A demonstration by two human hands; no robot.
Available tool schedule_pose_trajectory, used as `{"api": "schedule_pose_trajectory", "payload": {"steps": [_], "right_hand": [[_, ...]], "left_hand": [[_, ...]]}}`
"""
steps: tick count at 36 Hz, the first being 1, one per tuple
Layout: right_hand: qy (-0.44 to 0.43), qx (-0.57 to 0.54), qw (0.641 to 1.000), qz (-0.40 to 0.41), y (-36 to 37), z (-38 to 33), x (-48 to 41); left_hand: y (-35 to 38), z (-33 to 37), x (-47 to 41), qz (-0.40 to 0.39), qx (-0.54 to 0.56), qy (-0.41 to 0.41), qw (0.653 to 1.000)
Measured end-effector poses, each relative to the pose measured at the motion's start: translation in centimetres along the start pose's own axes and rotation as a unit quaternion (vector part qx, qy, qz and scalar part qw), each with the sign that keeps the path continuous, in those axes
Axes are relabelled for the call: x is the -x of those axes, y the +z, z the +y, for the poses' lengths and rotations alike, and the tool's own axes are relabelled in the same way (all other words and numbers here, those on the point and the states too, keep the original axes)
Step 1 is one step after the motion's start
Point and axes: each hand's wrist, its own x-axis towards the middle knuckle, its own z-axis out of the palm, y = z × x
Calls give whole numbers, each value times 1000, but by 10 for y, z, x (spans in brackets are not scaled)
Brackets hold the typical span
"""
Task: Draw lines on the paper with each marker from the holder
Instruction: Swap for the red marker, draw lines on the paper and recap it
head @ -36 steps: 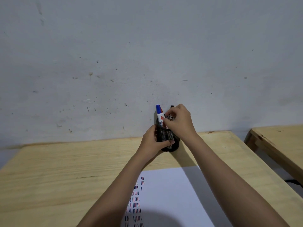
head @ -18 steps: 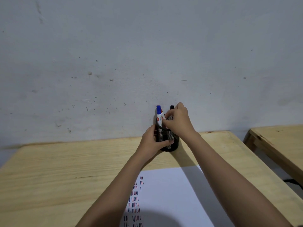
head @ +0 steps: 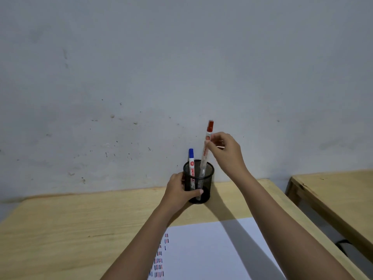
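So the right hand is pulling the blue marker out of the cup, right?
Not quite. In the head view the right hand lifts the red marker out of the cup. The blue marker stands in the cup, which the left hand steadies.

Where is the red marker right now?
In the head view, the red marker is pinched in the right hand, right of the blue marker, its lower end inside the mesh holder by the wall.
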Motion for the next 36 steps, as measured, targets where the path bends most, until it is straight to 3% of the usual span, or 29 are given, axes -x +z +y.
{"api": "schedule_pose_trajectory", "payload": {"steps": [5, 9, 16, 22, 31, 36], "right_hand": [[-35, -51, 998, -3, -17, -24, 17], [-65, -29, 997, -40, -25, -29, 41], [-110, 72, 980, -152, -30, -29, 88], [-141, 118, 963, -198, -31, -36, 119], [-48, 8, 978, -202, -34, -23, 153], [39, -139, 982, -122, -39, -16, 166]], "left_hand": [[-12, 23, 24, 35, 18, 2, 999], [-35, 53, 38, 94, 52, 55, 993], [-65, 101, 81, 61, 141, 143, 978], [-63, 99, 114, 46, 70, 159, 984], [-63, 77, 143, 100, 171, 89, 976], [-66, 64, 153, 104, 284, 22, 953]]}}
